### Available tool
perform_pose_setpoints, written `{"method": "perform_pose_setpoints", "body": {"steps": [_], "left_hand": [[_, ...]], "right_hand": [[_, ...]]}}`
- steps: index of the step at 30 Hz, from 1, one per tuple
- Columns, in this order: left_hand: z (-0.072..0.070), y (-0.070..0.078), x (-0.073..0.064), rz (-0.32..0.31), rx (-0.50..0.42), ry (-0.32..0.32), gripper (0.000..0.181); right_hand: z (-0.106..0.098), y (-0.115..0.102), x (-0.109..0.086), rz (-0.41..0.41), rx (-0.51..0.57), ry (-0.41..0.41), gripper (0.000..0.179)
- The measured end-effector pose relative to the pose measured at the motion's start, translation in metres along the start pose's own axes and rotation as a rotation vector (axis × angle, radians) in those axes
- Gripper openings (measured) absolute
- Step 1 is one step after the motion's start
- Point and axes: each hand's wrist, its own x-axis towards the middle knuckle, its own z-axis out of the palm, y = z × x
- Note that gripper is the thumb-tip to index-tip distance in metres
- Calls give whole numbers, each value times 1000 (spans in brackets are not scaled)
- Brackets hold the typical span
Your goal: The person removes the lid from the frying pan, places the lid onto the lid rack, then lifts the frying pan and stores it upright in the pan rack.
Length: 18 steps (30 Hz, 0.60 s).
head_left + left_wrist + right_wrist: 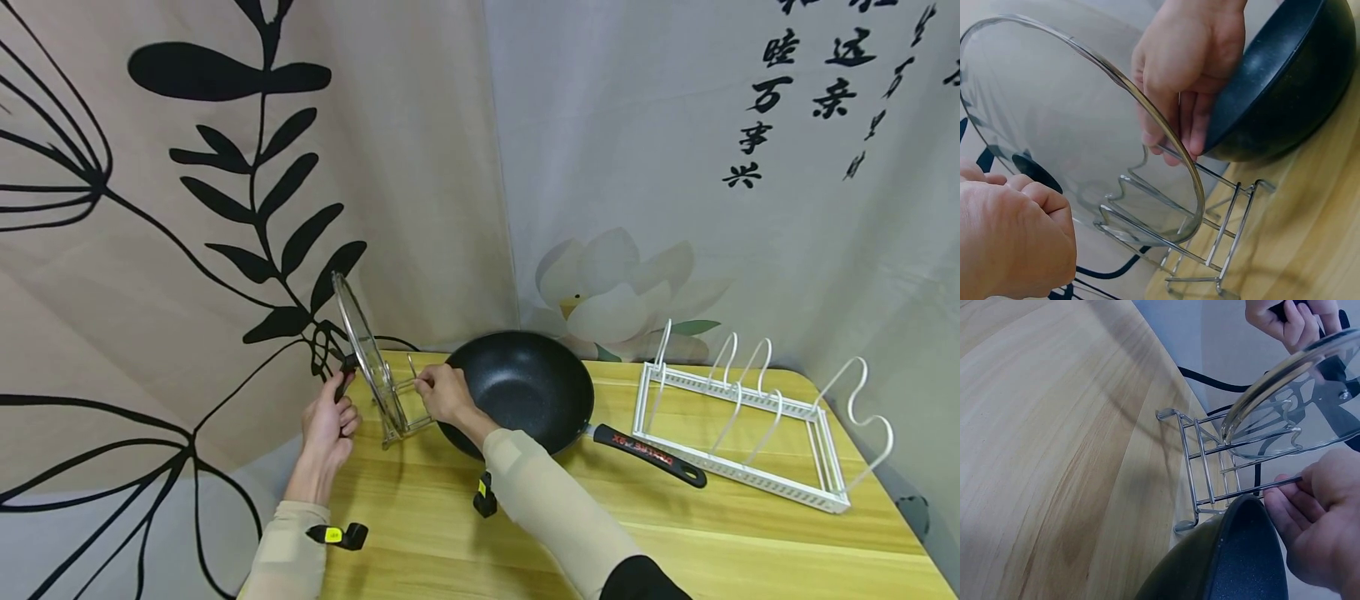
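At the left of the table, my left hand (328, 425) grips the black knob (1036, 172) of a round glass lid (1094, 106) with a metal rim. The lid stands steeply tilted in a small metal wire rack (1199, 464), its lower edge between the wires. From the other side, my right hand (447, 393) pinches one end wire of that rack between thumb and fingers. Right beside the rack sits a black wok (525, 392), partly behind my right forearm in the head view.
The wok's black handle (648, 456) points right, toward a white rack (738, 469) with several curved uprights. All of this stands on a wooden table (420, 533) against a printed curtain (420, 167). A black cable (1213, 380) runs behind the wire rack.
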Motion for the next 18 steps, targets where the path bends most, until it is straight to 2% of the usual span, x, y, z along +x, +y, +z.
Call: {"method": "perform_pose_setpoints", "body": {"steps": [18], "left_hand": [[-3, -11, 3, -18, 25, 22, 27]], "right_hand": [[-1, 0, 1, -10, -28, -2, 20]]}}
